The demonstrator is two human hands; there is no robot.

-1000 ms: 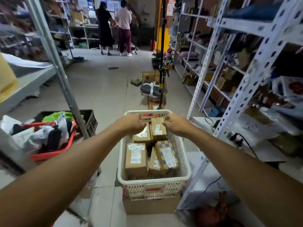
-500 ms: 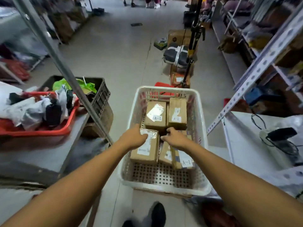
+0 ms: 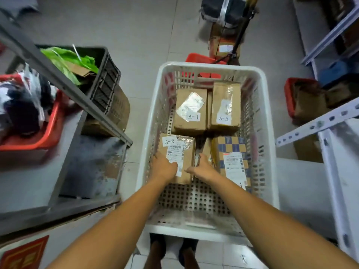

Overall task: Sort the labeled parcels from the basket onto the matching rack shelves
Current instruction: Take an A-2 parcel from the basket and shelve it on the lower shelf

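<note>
A white plastic basket (image 3: 209, 65) stands in front of me with several cardboard parcels inside. At the far end lie a parcel labeled A-1 (image 3: 189, 111) and one labeled A-2 (image 3: 225, 105). Nearer me are another A-2 parcel (image 3: 180, 150), a slim brown parcel (image 3: 206, 148) and a blue-and-yellow checkered parcel (image 3: 231, 158). My left hand (image 3: 164, 166) grips the near A-2 parcel at its near left edge. My right hand (image 3: 202, 167) holds the same parcel's right side, fingers down in the gap beside the slim parcel.
A grey rack shelf (image 3: 29, 181) with a slanted post (image 3: 64, 84) is on the left, holding a red tray (image 3: 38, 136) of bags. A black crate (image 3: 104, 74) sits behind it. White rack uprights (image 3: 318, 125) and a red bin (image 3: 289, 94) are on the right. Boxes (image 3: 223, 47) stand ahead.
My view has tilted down onto the basket. Both hands left the basket's far rim, came back toward me and closed on the near A-2 parcel.
</note>
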